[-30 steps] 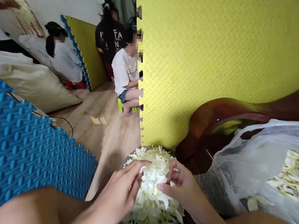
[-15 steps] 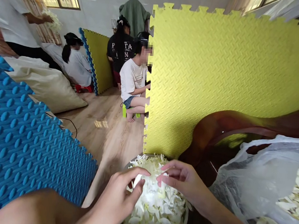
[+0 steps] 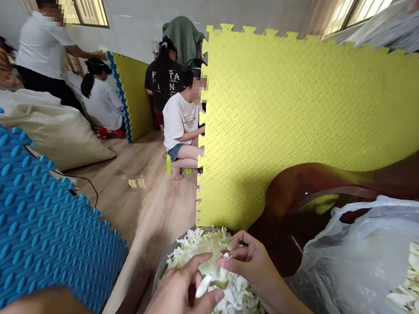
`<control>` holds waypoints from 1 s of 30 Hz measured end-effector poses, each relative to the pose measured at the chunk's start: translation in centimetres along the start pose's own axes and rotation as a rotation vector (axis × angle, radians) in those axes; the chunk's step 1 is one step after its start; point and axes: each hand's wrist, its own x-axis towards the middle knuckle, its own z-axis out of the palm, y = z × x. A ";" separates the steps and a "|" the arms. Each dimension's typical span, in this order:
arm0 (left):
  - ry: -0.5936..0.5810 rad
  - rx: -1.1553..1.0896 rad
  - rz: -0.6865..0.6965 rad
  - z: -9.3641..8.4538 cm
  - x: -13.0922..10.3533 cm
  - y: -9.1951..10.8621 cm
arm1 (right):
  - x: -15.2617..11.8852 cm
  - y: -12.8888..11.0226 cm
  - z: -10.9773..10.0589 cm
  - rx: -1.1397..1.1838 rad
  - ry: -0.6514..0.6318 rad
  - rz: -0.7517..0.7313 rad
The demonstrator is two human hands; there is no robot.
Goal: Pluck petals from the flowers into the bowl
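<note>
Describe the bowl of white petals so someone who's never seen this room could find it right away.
Start at the big yellow foam mat standing upright in the middle of the room. At the foot of its left edge, on the wooden floor, sits a round metal bowl under the left hand and right hand. It is heaped with loose white petals, unlike the clear plastic bag of pale petals to its right.

Bare left hand (image 3: 176,304), bare right hand (image 3: 254,267), sleeveless forearms, no rings

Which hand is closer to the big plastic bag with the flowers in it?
Right. The right hand is over the bowl of white petals, on the side beside the plastic bag. The left hand is farther from the bag, on the bowl's other side.
</note>
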 end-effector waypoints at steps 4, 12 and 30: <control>-0.089 -0.100 -0.020 0.7 0.3 0.6 | -0.2 0.2 0.4 -0.025 -0.006 -0.044; -0.111 -0.232 -0.034 1.7 0.9 1.5 | -0.4 0.6 0.0 -0.003 0.023 -0.146; -0.281 0.173 0.148 -1.6 0.0 0.6 | -0.8 1.3 -0.9 -0.070 -0.091 -0.040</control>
